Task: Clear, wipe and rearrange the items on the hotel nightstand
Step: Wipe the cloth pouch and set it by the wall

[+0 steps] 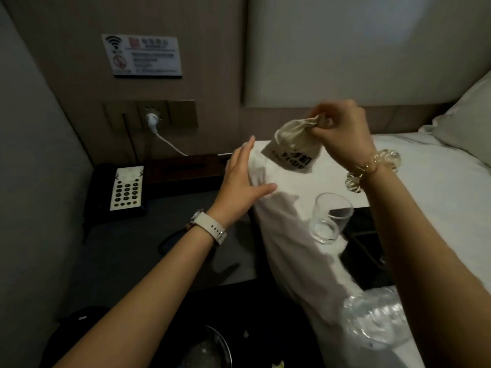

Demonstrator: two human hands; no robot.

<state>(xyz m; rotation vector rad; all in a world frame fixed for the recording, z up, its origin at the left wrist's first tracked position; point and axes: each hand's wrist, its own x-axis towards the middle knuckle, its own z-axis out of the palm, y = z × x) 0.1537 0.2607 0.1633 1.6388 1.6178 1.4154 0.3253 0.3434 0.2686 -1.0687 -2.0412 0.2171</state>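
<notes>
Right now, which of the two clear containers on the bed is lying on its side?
The drinking glass lies tipped on the white sheet, its mouth facing the camera. The plastic water bottle, nearer the camera, is ribbed and mostly hidden by the arm.

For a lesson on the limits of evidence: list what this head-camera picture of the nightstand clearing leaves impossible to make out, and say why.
- Head view: print on the wall sign, too small and blurred.
- Pouch contents, hidden by its cloth, bunched in the right hand; its lettering is partly folded.
- Dark object on the nightstand, partly behind the left hand's wrist.
- Round container, cut off by the bottom edge.
</notes>
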